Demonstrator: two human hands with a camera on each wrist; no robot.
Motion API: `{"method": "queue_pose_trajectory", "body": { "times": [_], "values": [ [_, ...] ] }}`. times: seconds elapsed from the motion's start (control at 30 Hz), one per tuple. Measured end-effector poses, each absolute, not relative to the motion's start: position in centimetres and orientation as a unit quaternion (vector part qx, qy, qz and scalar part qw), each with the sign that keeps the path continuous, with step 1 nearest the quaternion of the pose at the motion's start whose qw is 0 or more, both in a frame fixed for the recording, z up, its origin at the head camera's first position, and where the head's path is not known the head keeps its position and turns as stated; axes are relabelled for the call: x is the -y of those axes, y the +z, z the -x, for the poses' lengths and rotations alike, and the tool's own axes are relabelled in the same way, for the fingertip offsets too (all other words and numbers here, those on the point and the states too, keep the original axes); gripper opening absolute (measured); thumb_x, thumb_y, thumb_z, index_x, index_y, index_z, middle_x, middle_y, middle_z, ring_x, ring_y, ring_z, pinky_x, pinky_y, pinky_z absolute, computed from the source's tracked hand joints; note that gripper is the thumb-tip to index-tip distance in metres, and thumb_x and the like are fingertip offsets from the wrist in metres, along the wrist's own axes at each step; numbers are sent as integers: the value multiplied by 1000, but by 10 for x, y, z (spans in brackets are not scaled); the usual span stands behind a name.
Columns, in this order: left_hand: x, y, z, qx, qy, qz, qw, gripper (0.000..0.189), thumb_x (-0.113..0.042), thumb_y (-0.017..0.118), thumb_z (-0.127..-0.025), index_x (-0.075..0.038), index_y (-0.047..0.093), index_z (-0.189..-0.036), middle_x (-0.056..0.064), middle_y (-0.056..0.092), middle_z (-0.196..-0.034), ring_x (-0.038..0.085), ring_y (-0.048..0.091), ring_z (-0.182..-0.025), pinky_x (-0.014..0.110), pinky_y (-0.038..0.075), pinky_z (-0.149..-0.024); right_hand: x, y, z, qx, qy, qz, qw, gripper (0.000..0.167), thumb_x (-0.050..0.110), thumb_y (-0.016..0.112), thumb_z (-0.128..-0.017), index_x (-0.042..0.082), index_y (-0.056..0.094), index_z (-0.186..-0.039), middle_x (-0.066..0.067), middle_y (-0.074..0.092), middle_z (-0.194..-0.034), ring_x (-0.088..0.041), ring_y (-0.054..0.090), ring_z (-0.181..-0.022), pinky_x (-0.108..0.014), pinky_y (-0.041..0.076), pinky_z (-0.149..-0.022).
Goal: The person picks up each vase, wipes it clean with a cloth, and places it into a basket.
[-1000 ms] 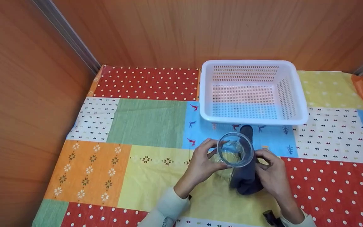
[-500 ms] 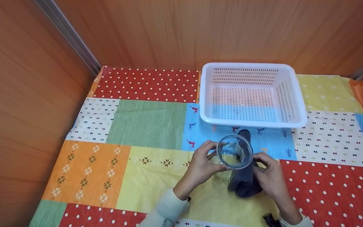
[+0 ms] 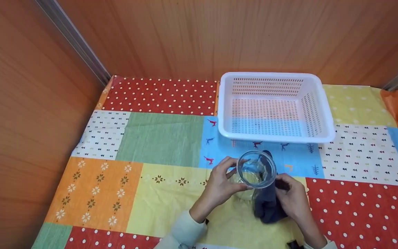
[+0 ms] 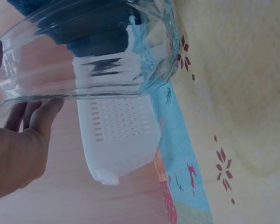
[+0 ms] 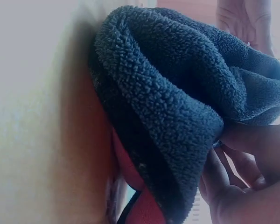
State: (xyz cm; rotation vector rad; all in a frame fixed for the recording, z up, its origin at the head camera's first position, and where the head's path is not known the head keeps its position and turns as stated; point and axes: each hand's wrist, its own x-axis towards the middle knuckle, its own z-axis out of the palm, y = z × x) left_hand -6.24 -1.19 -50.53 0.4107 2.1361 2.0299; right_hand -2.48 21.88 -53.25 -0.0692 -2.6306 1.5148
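L hand (image 3: 218,181) clamped round glass jar (image 3: 250,178) over near part of patchwork tablecloth (image 3: 166,138); R hand (image 3: 293,197), apart from L, pinches dk gray cloth (image 3: 268,207) just right of jar. White basket (image 3: 275,139) on far side.

The table (image 3: 95,193) is covered by a patchwork-print cloth (image 3: 164,140), with squares of dotted red, plain green, light blue with deer and little trees, orange with flower-like stars, yellow, and white with tiny triangles. At its far right corner the cloth bunches up in orange folds. A white slotted plastic basket (image 3: 275,137) stands upright near the far edge, its front part over the light blue. Whether the glass jar (image 4: 112,56) and dark fleecy fabric (image 5: 154,84) touch the yellow patch cannot be told
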Motion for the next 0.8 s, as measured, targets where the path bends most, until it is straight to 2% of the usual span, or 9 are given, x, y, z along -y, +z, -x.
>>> {"method": "queue_pose_trajectory", "body": {
  "times": [0.17,0.27,0.43,0.63,0.8],
  "values": [
    [12,-505,62,-718,677,-137,84,58,6,92,-75,-9,72,-127,5,65,-121,28,62,-120,33,53,-108,-220,-534,24,872,487,21,41,26,-16,75,-85,2,78,-104,-11,77,-103,-4,66,-92,-17,56,-83],
    [12,-505,62,-717,678,-138,84,58,6,92,-75,-8,72,-127,5,65,-121,24,62,-119,33,53,-108,-219,-534,25,872,487,21,44,27,-18,74,-85,2,78,-103,-10,77,-101,-4,66,-92,-15,55,-84],
    [11,-505,63,-713,681,-140,84,58,8,91,-74,-7,73,-126,6,65,-120,30,61,-119,32,53,-108,-218,-532,25,866,497,17,57,29,-21,72,-84,1,77,-102,-9,75,-99,-2,65,-91,-11,53,-83],
    [11,-505,63,-717,677,-140,82,60,9,92,-73,-7,72,-127,5,65,-121,34,62,-120,32,53,-108,-214,-518,23,850,521,-4,78,30,-21,73,-84,2,78,-102,-6,73,-98,3,64,-97,-17,59,-86],
    [11,-506,63,-716,680,-136,82,58,9,92,-71,-7,73,-124,5,65,-119,40,61,-120,31,54,-107,-212,-504,23,836,539,-29,99,30,-22,74,-83,0,78,-102,-6,71,-96,2,64,-96,-15,59,-84]
  ]
}}
